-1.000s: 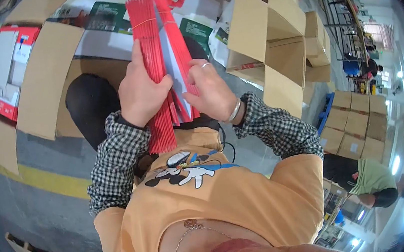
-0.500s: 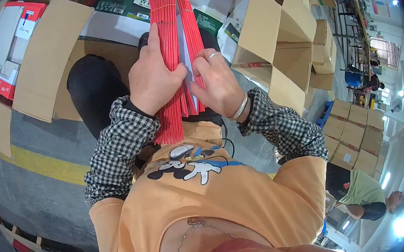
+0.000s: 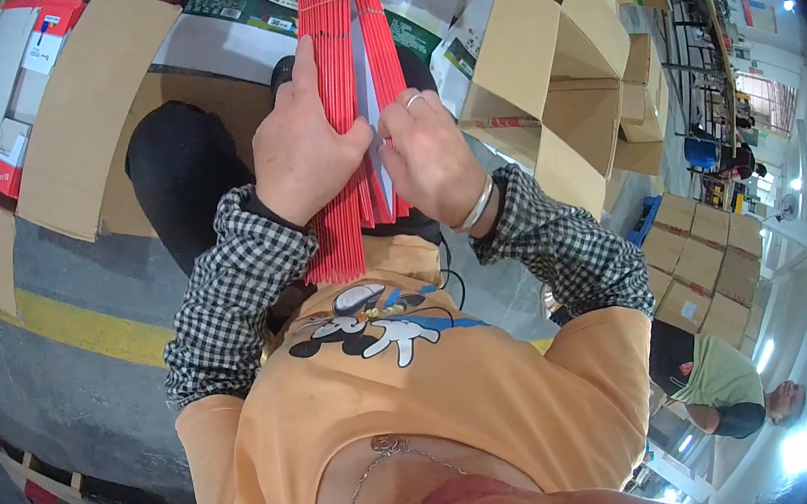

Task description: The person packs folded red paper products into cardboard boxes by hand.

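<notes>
A thick bundle of long, thin red strips (image 3: 335, 89) lies lengthwise in front of my body, with thin bands around its upper part. My left hand (image 3: 305, 148) grips it from the left, index finger stretched along the edge and thumb across the strips. A narrower bundle of red strips (image 3: 380, 43) slants beside it on the right. My right hand (image 3: 432, 153), with a ring and a bracelet, has its fingers curled over this one's lower part. Between the two bundles a white strip of surface shows. The undersides of both hands are hidden.
Open cardboard boxes (image 3: 554, 82) stand at the right, stacked closed cartons (image 3: 707, 260) farther off. At the upper left a red and white package (image 3: 3, 110) sits by a cardboard flap (image 3: 93, 99). Green and white printed cartons (image 3: 227, 2) lie ahead. Another person (image 3: 727, 383) is at the lower right.
My right hand's fingers have curled in more and shifted slightly on the narrow bundle. The left hand keeps its hold, and the whole view has moved a little.
</notes>
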The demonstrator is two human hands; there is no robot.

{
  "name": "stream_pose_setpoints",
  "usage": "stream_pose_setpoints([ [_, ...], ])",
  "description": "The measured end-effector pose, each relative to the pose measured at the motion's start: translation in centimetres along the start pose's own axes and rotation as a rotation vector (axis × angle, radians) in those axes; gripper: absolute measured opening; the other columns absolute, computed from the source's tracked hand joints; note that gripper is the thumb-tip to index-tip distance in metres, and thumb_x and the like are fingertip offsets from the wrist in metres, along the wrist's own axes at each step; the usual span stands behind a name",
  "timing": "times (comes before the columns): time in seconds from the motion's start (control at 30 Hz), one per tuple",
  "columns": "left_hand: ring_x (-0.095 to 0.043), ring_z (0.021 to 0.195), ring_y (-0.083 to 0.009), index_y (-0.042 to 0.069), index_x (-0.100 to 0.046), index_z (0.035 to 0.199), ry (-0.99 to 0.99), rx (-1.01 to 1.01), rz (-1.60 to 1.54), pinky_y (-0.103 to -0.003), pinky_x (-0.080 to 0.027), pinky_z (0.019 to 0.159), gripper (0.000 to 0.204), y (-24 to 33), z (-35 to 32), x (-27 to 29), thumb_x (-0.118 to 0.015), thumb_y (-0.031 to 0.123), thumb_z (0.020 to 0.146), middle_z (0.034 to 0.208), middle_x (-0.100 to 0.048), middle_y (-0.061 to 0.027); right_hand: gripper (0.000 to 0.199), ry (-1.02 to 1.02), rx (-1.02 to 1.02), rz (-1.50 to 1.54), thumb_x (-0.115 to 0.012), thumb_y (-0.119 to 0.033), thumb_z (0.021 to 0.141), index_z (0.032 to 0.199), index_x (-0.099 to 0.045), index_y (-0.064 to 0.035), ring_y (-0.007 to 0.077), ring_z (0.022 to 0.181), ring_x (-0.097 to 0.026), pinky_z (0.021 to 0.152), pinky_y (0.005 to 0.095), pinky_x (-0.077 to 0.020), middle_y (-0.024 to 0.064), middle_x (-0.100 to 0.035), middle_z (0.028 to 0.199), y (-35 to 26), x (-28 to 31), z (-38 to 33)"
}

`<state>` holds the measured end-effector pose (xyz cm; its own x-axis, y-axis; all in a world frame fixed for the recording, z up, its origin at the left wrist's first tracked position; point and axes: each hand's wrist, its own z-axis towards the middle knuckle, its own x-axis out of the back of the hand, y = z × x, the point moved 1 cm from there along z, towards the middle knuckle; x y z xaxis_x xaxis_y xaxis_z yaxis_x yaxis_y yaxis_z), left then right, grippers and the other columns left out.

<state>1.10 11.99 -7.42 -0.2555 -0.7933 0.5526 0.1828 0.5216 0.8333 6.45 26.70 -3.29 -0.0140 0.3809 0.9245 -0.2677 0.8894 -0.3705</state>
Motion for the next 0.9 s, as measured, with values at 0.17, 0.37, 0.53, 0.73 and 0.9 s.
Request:
stream_pose_setpoints([
  [0.17, -0.062, 0.092, -0.0428, 0.001, -0.022, 0.147, -0.017, 0.022, -0.043, -0.047, -0.052, 0.080, 0.090, -0.1, -0.2, 0.2, -0.069, 0.026, 0.074, 0.109, -0.058, -0.0269, 0.016, -0.133, 0.009, -0.152, -0.062, -0.004, 0.068, 0.084, -0.059, -0.0014, 0.0331, 0.092, -0.052, 0.076, 0.0427, -0.0443, 0.0152, -0.056, 0.091, -0.1, -0.4, -0.1],
  [0.37, -0.061, 0.098, -0.0437, 0.002, -0.024, 0.146, -0.006, -0.016, -0.050, -0.048, -0.051, 0.083, 0.089, 0.0, 0.9, -0.3, -0.070, 0.025, 0.074, 0.115, -0.057, -0.0287, 0.014, -0.165, -0.014, -0.186, -0.055, -0.011, 0.076, 0.082, -0.064, -0.0023, 0.0320, 0.086, -0.058, 0.072, 0.0407, -0.0497, 0.0138, -0.063, 0.082, 0.4, -0.2, 0.9],
  [0.53, -0.053, 0.118, -0.0419, -0.002, -0.022, 0.147, 0.000, -0.078, -0.043, -0.044, -0.045, 0.096, 0.091, 0.4, 1.8, 0.0, -0.071, 0.028, 0.077, 0.134, -0.048, -0.0301, 0.019, -0.165, -0.088, -0.131, -0.067, -0.007, 0.061, 0.078, -0.064, 0.0017, 0.0372, 0.085, -0.060, 0.074, 0.0441, -0.0520, 0.0203, -0.063, 0.085, 0.9, -0.8, 1.8],
  [0.73, -0.044, 0.130, -0.0385, -0.002, -0.022, 0.148, -0.076, -0.048, -0.112, -0.041, -0.038, 0.104, 0.090, -1.1, 1.2, -0.3, -0.071, 0.035, 0.083, 0.143, -0.039, -0.0282, 0.021, -0.160, 0.034, -0.018, -0.066, -0.009, 0.064, 0.081, -0.064, 0.0021, 0.0384, 0.086, -0.062, 0.077, 0.0456, -0.0527, 0.0205, -0.064, 0.086, 1.9, -3.3, 2.1],
  [0.9, -0.054, 0.118, -0.0398, 0.002, -0.019, 0.149, -0.055, -0.044, -0.114, -0.041, -0.045, 0.095, 0.090, -2.5, 0.9, -0.2, -0.072, 0.024, 0.080, 0.131, -0.051, -0.0289, 0.018, -0.187, 0.107, 0.044, -0.066, -0.011, 0.066, 0.081, -0.067, -0.0006, 0.0364, 0.090, -0.061, 0.076, 0.0456, -0.0534, 0.0192, -0.063, 0.089, 2.1, -4.2, 2.0],
])
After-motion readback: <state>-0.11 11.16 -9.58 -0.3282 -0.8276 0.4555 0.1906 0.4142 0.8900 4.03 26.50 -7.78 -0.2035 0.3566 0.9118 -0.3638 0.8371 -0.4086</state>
